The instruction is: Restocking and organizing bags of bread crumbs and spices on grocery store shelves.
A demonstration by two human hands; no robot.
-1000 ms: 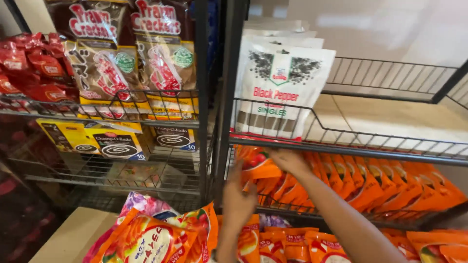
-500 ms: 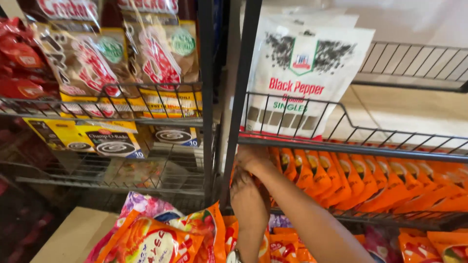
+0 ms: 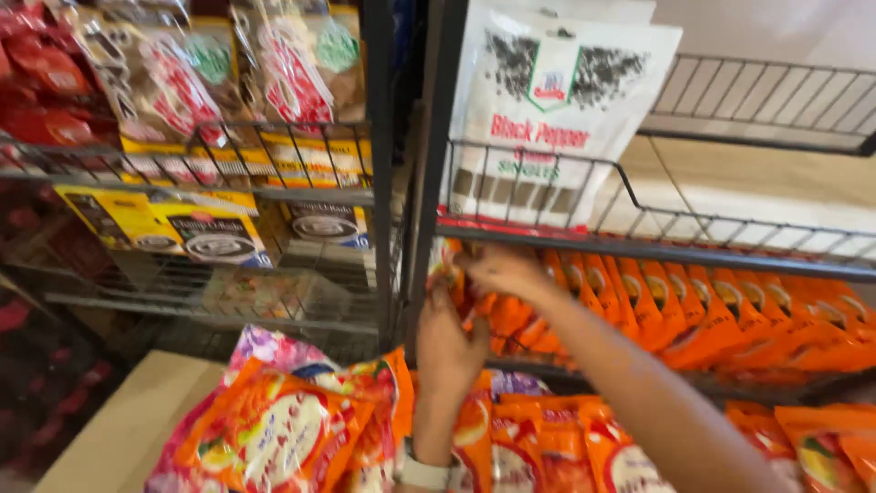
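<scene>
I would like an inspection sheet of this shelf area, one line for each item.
Surface: black wire shelf, sloped front rail.
Job's things: row of orange packets standing under that shelf.
Clutter: orange bags piled below; white pouches above; yellow boxes on the neighbouring rack.
Hands: left hand and right hand both at the row's left end; grip blurred.
Cables: nothing seen.
Surroundings: pale wall behind.

Before me stand black wire racks (image 3: 401,183), packed with packets; a pale wall (image 3: 776,32) rises behind the right rack; a beige floor (image 3: 119,429) shows lower left.
</scene>
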